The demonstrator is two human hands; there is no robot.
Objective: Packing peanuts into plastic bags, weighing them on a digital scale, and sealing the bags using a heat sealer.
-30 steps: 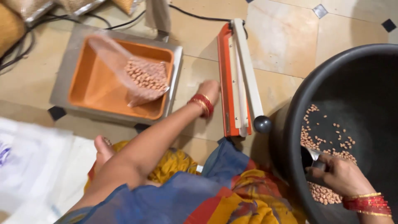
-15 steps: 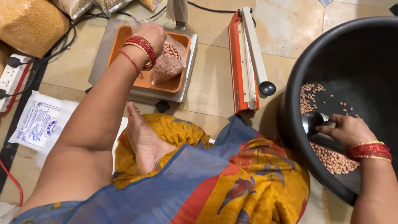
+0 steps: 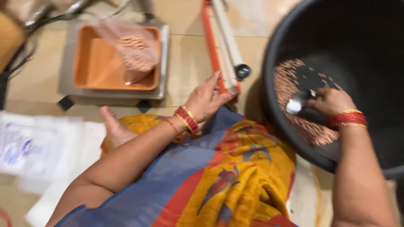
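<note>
Peanuts point(image 3: 294, 77) lie along the inner wall of a large black tub point(image 3: 357, 38), where the right hand point(image 3: 332, 101) has its fingers clamped on a metal scoop point(image 3: 298, 102). Left hand point(image 3: 206, 98) rests with fingers apart against an orange-and-white bag sealer point(image 3: 221, 42) on the tiled floor point(image 3: 187, 63). Nearby, a clear bag of peanuts point(image 3: 134, 52) sits blurred on the orange tray point(image 3: 94, 63) of a scale
</note>
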